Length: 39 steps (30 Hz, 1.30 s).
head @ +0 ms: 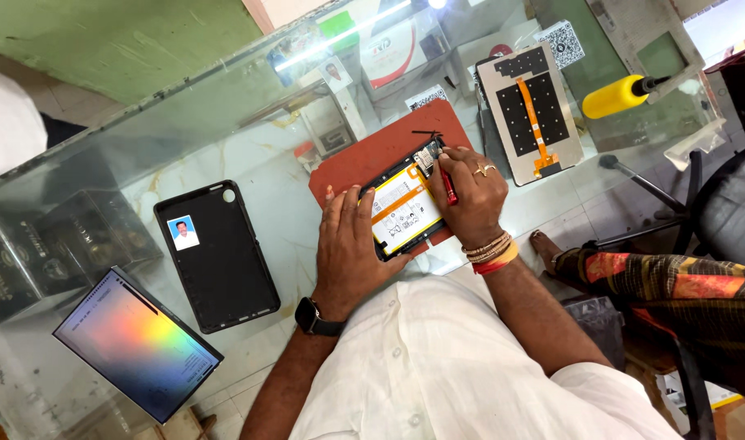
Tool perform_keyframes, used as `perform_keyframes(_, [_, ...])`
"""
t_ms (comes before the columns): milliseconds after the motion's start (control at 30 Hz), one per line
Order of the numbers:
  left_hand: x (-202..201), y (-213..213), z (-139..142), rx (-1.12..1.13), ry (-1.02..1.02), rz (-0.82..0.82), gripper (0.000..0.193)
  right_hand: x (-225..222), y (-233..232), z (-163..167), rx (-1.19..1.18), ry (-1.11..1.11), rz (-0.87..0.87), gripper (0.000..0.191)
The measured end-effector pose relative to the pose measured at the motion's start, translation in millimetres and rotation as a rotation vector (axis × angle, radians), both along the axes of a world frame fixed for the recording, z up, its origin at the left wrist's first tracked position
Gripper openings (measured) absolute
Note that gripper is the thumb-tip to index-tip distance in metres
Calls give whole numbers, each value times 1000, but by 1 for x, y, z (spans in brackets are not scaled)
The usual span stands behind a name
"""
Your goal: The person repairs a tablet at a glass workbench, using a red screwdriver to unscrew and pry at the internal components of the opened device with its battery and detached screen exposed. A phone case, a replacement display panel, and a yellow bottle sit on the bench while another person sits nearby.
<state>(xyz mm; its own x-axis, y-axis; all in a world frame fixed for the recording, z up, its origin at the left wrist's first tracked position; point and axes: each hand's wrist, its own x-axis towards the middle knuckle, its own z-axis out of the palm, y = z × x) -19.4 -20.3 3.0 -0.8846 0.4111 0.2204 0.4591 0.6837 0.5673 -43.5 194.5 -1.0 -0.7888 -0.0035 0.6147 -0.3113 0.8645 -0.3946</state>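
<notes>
Glass counter is bearing everything, floor showing through | one red mat is lying under one opened tablet, its lower edge hidden by hands | left hand is pressing flat and open on the tablet's left side | right hand is pinching one red screwdriver, tip hard to make out, at the tablet's top corner | one black case is lying left of the tablet.

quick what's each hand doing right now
Left hand: open, flat on the opened tablet.
Right hand: closed on a red screwdriver, tip at the tablet.
</notes>
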Motion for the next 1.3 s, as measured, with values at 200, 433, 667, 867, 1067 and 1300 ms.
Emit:
perform_keyframes(200, [2, -1, 2, -6, -9, 0, 113, 2, -1, -1, -4, -9, -20, 14])
perform_keyframes(433, [3, -1, 3, -4, 6, -3, 112, 6, 0, 5, -13, 31, 83, 13])
perform_keyframes(667, [2, 1, 2, -1, 11, -5, 112, 5, 4, 7, -15, 2, 97, 15])
perform_keyframes(867, [0, 2, 1, -15, 2, -4, 112, 4, 6, 3, -32, -11, 84, 15])
perform_keyframes(1067, [-1, 2, 2, -14, -7, -2, 112, 2, 7, 0, -68, 1, 32, 14])
perform_keyframes(1300, [-2, 2, 0, -18, -10, -3, 111, 0, 7, 1, -55, -14, 72, 16])
